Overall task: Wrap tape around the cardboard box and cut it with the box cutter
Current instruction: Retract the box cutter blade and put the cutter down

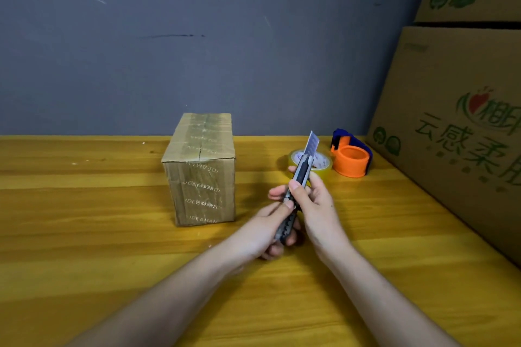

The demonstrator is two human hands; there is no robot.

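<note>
The cardboard box (200, 169) stands on the table (84, 234), already taped. Right of it, the left hand (270, 231) and right hand (313, 200) both grip the box cutter (298, 189), blade up and away. The tape roll (313, 162) lies just beyond.

I am in what looks like a packing or storage corner. I sit at a yellow wood-grain table (84, 234) pushed against a bare, scuffed grey-blue wall (197, 36). At my right, large brown printed cardboard cartons (451, 121) stand stacked. A roll of clear packing tape (324, 163) and an orange-and-blue tape dispenser (351, 158) lie near them.
</note>
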